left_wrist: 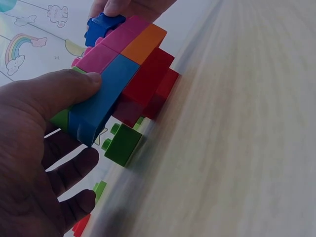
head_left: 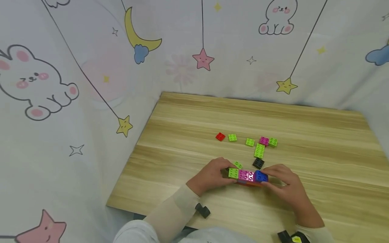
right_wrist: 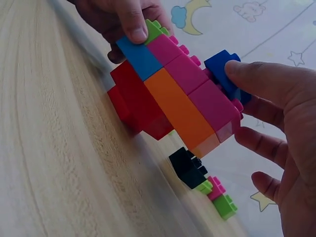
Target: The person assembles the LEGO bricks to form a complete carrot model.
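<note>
A built stack of toy bricks stands on the table, with red bricks [right_wrist: 136, 101] at the bottom. Above them lie an orange brick [right_wrist: 180, 111] and a light blue brick [left_wrist: 106, 94]. A lime brick [head_left: 233, 173] and pink bricks [head_left: 243, 174] form the upper row. My left hand [head_left: 214, 175] grips the left end, its thumb against the light blue brick. At the other end, my right hand [head_left: 287, 184] pinches a dark blue brick [right_wrist: 221, 71] between thumb and fingers. That brick sits tilted at the studs of the pink row.
Beyond the stack lie a black brick [head_left: 258, 163], a long lime brick [head_left: 259, 151], a magenta brick [head_left: 264, 141] and several small lime bricks. Farther left is a red brick [head_left: 220, 136]. A printed curtain [head_left: 182, 40] hangs behind the wooden table [head_left: 182, 114].
</note>
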Available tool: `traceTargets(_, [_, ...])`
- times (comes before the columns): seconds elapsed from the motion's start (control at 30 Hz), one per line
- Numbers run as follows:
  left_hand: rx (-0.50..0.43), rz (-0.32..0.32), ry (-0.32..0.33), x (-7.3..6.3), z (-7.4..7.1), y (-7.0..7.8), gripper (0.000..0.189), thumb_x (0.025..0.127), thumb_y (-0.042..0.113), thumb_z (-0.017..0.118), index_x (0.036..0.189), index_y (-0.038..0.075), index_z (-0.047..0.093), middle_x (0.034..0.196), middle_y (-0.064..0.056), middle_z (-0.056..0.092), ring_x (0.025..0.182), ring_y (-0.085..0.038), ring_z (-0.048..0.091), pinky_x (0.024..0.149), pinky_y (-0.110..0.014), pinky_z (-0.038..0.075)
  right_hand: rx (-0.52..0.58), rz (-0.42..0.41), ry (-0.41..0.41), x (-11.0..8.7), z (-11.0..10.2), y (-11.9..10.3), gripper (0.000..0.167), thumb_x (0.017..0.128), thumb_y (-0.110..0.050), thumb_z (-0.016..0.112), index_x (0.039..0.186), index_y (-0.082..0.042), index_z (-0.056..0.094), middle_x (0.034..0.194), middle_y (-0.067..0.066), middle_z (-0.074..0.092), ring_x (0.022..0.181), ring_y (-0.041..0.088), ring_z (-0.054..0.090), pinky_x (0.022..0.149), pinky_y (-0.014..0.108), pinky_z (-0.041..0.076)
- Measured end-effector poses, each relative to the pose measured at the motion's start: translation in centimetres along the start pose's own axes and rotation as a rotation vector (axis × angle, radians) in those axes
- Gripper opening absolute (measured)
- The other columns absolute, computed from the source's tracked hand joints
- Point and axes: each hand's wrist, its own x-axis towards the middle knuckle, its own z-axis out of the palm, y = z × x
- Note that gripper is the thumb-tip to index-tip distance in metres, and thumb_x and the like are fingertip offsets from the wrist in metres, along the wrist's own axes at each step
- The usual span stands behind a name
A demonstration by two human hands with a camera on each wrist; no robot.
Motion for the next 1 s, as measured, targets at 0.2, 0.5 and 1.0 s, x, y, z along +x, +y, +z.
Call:
traceTargets(0.2, [0.004,-0.006,-0.009,0.02,0.04,0.18,0.038,0.086,0.033,0.087,0.119,0.021,0.075,0.112,0.012,0.071,0.102,-0.002,0.059,0.091,-0.017,0.048,-0.053,-0.024,-0.026,0.10,-0.10,0.02,0.050,0.066,0.004,0.092,0.110,-0.014,0.080,0.109,0.000,0.075,0.105,0.008,0.063,0.100,0.011,0.038])
traceTargets(0.5, [-0.001,-0.009,-0.016,0.04,-0.36,0.47,0.037,0.086,0.032,0.087,0.119,0.019,0.076,0.111,0.012,0.071,0.101,-0.002,0.059,0.090,-0.017,0.048,-0.076,-0.055,-0.020,0.24,0.18,0.12,0.049,0.064,0.006,0.092,0.108,-0.011,0.080,0.107,0.001,0.073,0.103,0.015,0.064,0.102,0.010,0.036])
traceTargets(1.0, [0.012,-0.012,-0.016,0.02,-0.21,0.51,0.040,0.085,0.033,0.088,0.121,0.020,0.076,0.113,0.013,0.072,0.101,-0.001,0.059,0.091,-0.018,0.048,-0.079,-0.088,-0.041,0.34,0.38,0.32,0.049,0.063,0.006,0.090,0.108,-0.011,0.080,0.107,0.001,0.072,0.103,0.017,0.061,0.103,0.011,0.035])
